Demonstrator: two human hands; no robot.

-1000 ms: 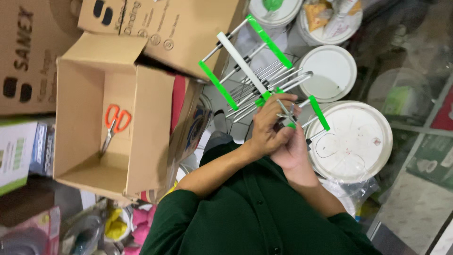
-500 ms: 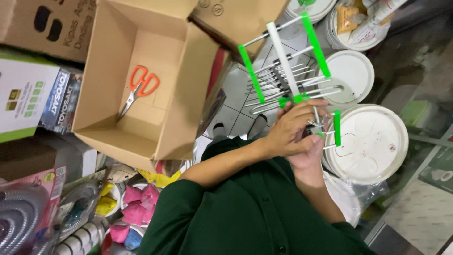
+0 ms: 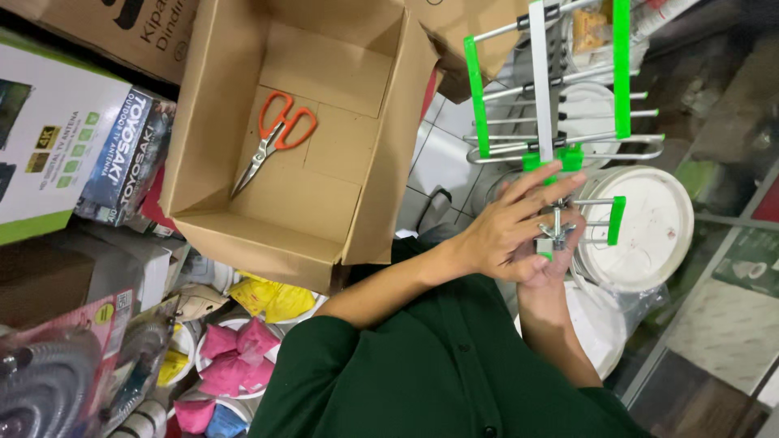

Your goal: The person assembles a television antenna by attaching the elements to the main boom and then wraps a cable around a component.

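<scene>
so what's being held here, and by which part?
Both hands, left hand over right hand, grip the antenna at its lower end, around the metal clamp bracket.

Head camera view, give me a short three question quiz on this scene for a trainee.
1. True or false: the scissors lie inside the open cardboard box.
2. What colour are the plastic strips on the metal antenna that both hands work on?
A. red
B. green
C. blue
3. Fill in: under the antenna's lower end sits a round white ____.

Key
1. True; orange handles, on the box floor.
2. B. The left hand lies over the antenna's lower end, with the right hand mostly hidden behind it.
3. Lid.
</scene>
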